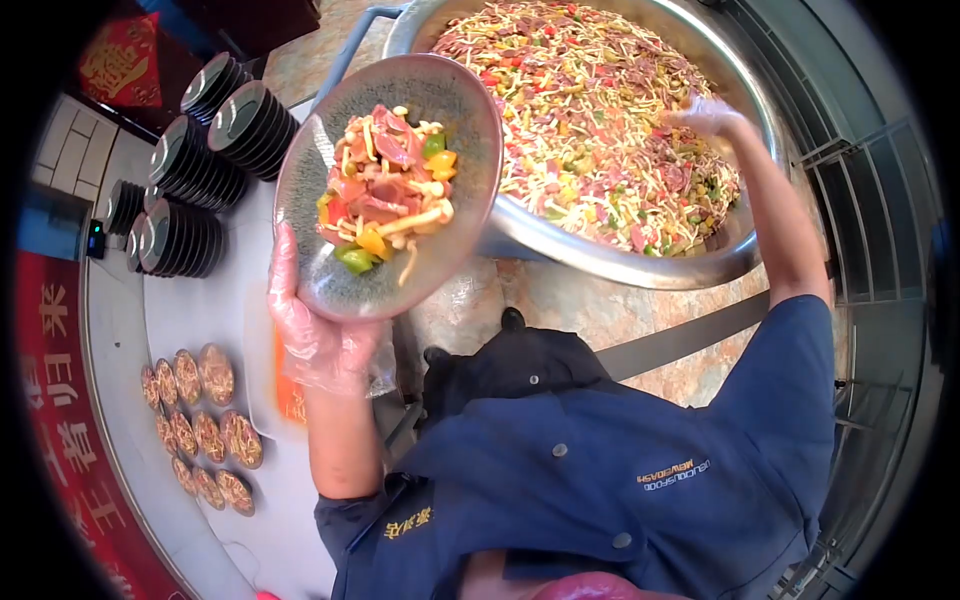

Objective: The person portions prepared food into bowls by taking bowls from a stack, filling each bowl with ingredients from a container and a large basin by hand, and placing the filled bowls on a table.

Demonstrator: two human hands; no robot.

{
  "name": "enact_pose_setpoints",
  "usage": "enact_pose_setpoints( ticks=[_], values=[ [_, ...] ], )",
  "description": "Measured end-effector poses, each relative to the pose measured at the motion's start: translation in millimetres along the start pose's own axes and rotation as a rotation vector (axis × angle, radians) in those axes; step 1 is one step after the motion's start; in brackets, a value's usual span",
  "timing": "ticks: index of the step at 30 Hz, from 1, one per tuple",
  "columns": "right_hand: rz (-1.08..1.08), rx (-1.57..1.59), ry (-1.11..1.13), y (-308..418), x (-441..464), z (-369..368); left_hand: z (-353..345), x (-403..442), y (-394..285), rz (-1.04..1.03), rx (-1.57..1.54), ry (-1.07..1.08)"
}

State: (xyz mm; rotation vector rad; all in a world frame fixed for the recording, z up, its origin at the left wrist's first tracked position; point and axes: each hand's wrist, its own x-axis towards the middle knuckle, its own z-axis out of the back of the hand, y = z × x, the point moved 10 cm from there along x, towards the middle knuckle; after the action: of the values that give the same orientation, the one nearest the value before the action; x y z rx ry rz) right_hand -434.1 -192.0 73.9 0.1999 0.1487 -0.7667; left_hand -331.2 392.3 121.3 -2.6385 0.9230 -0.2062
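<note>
My left hand [325, 335], in a clear plastic glove, grips the lower rim of a speckled grey-green plate [310, 235] with a reddish-brown edge. On the plate lies a heap of sliced meat, thin mushrooms and pieces of green, yellow and red pepper [385, 190]. My right hand [705, 115], also gloved, is over the right part of a large metal basin [650, 270], at the surface of the meat, mushroom and pepper mix [590, 110]. Its fingertips are blurred against the food, and whether they hold any cannot be made out.
Several stacks of dark plates [185, 240] stand on the white table [290, 500] at the left. Several filled plates [208, 435] lie in rows nearer me, beside a tray with orange contents [290, 385]. Metal racks [880, 210] line the right side.
</note>
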Motion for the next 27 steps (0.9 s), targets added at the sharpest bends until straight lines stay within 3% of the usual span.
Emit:
enact_pose_setpoints(
  ticks=[1, 2, 3, 4, 8, 11, 13, 15, 16, 17, 19, 22, 26, 27],
  values=[
    [-0.197, 0.353, 0.193, -1, -17, -40, 5, 20, 3, -0.012, 0.074, -0.084],
    [-0.193, 0.326, 0.285, 23, -8, -61, 28, 70, 18, -0.023, 0.155, -0.164],
    [-0.018, 0.236, 0.408, 27, 15, -89, 23, 83, 20, -0.042, 0.188, -0.168],
    [0.148, 0.024, 0.332, 28, 33, -106, 17, 95, 27, -0.029, 0.189, -0.166],
    [0.234, -0.166, 0.351, 64, -14, -103, -22, 139, 70, -0.011, 0.246, -0.107],
    [0.321, 0.182, 0.336, 82, -39, -105, -31, 172, 108, 0.097, 0.279, -0.088],
    [0.502, 0.281, 0.274, 97, -57, -99, -30, 195, 129, 0.155, 0.272, -0.053],
    [0.563, -0.112, 0.291, 92, -49, -111, -14, 224, 151, 0.217, 0.19, -0.128],
    [0.397, -0.055, 0.323, 95, -66, -88, -13, 235, 160, 0.223, 0.173, -0.113],
    [0.397, -0.065, 0.32, 105, -81, -69, -9, 242, 166, 0.227, 0.19, -0.138],
    [0.023, 0.258, 0.42, 89, -96, -49, -5, 252, 176, 0.277, 0.194, -0.143],
    [0.045, 0.57, 0.333, 69, -84, -31, 14, 266, 191, 0.307, 0.239, -0.174],
    [0.015, 0.562, 0.16, 76, -89, 47, 29, 266, 205, 0.373, 0.417, -0.195],
    [0.097, 0.653, 0.093, 87, -89, 62, 29, 265, 206, 0.378, 0.414, -0.191]
  ],
)
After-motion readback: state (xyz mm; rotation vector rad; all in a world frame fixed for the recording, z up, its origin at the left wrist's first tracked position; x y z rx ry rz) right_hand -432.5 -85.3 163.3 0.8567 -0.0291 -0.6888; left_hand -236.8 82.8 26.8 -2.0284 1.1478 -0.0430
